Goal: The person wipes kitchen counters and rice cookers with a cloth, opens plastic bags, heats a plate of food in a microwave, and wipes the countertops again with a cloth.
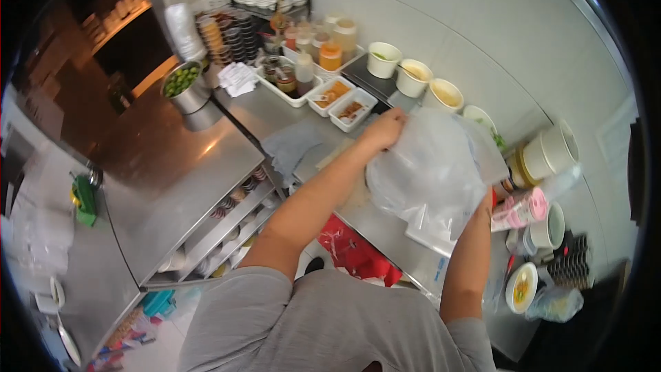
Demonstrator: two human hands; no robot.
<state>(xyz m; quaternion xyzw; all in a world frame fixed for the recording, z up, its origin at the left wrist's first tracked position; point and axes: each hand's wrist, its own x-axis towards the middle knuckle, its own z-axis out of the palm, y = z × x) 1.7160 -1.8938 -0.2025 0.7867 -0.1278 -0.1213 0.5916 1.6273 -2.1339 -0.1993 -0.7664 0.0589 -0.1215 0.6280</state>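
Observation:
A large translucent plastic bag (430, 162) spreads over the steel counter, puffed out and wrinkled. My left hand (387, 131) is closed on its upper left edge, the fingers curled into the plastic. At the bag's right side is my right hand (487, 205), mostly covered by the plastic, so its fingers are hidden. Under the lower edge of the bag a flat white corner (428, 240) shows; what it belongs to is hidden. Close to my left hand stand two white trays of food, the nearer one (353, 110) holding brown pieces.
White tubs (414, 78) line the wall behind the bag. Sauce bottles (330, 56) and stacked lids (237, 34) stand at the back left. A pink-and-white cup (529, 208) and a soup bowl (522, 288) are on the right. A grey cloth (290, 148) lies left of my forearm.

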